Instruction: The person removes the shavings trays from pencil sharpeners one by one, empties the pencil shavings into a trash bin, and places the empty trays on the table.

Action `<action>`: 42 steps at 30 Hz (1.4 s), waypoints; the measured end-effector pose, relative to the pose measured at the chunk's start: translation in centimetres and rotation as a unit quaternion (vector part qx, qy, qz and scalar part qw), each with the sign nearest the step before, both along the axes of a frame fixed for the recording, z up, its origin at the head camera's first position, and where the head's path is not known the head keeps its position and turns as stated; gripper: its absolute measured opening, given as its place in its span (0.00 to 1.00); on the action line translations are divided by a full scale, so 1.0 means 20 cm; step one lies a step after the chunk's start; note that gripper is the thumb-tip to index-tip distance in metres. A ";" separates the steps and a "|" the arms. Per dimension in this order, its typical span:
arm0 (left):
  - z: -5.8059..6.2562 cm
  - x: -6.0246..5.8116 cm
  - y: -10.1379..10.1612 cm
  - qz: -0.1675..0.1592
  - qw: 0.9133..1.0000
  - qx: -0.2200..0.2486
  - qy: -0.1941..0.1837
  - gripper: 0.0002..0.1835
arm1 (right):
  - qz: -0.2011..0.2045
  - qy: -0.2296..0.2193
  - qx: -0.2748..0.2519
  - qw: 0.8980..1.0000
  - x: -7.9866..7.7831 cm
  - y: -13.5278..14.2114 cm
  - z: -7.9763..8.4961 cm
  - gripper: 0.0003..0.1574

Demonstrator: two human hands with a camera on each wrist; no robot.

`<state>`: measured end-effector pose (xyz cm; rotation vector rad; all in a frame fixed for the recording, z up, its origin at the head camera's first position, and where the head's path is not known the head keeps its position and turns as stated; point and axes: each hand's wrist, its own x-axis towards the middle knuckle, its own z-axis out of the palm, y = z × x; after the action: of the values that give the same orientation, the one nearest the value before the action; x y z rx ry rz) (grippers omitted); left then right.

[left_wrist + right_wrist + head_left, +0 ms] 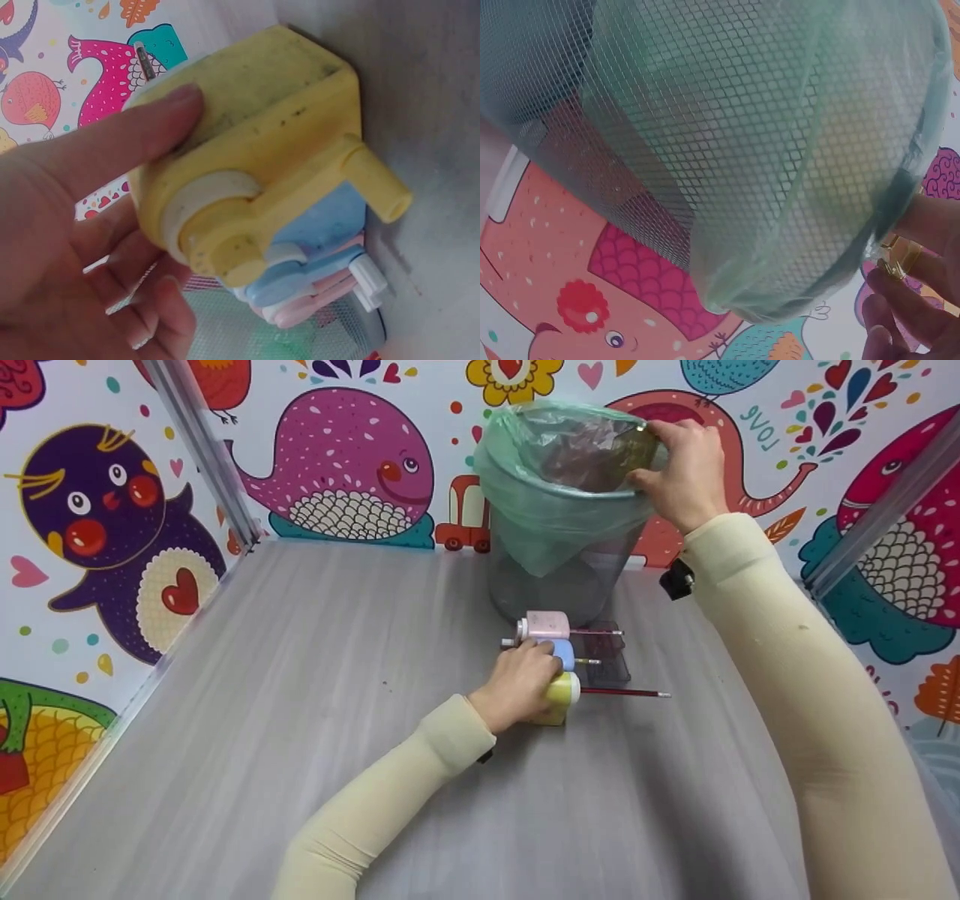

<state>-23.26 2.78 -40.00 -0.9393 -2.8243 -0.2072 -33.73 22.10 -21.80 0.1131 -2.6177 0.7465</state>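
A yellow hand-crank pencil sharpener (277,97) is gripped by my left hand (519,684), thumb along its body and fingers on its far side. Right beyond it stand a blue sharpener (564,654) and a pink sharpener (548,624). A pencil sticks out of each; the dark red pencil (626,692) in the yellow one is the longest. Over the rim of a mesh bin (551,589), my right hand (688,472) pinches a translucent yellowish box-like piece (639,451), held tilted inside the bin's opening. A green plastic bag (540,536) lines the bin and folds over its rim.
Two dark see-through trays (609,666) lie beside the blue and pink sharpeners, near the bin's base. The bin stands close to a wall panel (345,465) printed with cartoon animals. Metal posts (199,442) mark the table's far corners.
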 end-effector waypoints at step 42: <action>-0.01 0.01 0.00 0.008 1.000 0.000 -0.003 0.15 | 0.013 0.119 0.262 0.958 0.00 -0.03 0.00 0.27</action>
<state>-23.09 2.79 -40.12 -0.9162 -2.8368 -0.2086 -33.68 21.60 -21.74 0.3642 -2.5141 0.0220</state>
